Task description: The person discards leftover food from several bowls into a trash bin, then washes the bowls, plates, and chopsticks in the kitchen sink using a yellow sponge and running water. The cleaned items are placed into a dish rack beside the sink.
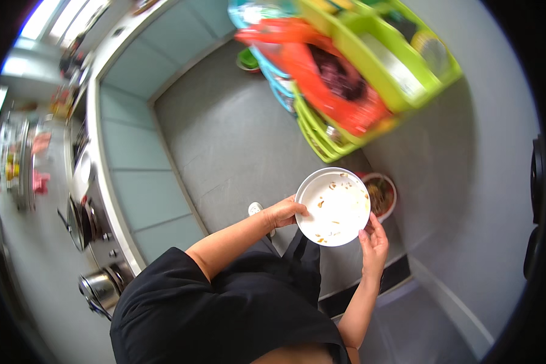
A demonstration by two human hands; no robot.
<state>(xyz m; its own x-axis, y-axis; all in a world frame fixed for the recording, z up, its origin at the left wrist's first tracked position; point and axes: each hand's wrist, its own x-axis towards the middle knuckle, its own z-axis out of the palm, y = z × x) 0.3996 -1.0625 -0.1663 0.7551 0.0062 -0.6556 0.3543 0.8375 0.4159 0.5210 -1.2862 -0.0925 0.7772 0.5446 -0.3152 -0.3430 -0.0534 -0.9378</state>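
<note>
Between my hands is a round white plate (339, 211) with a raised rim, with small brown and orange food scraps scattered on its surface. My left hand (287, 212) grips its left edge, the thumb lying over the rim. At the lower right edge, my right hand (374, 239) holds the rim between thumb and fingers. Just beyond the plate, partly hidden by it, a round bin (395, 200) with a pale rim stands on the floor and holds mixed food waste.
A green tiered plastic rack (327, 154) with a red plastic bag (295, 68) stands ahead, beside the wall. A small green bowl (248, 59) lies on the floor beyond. Along the left runs a counter (113, 195) with a steel pot (102, 289) and a pan (76, 223).
</note>
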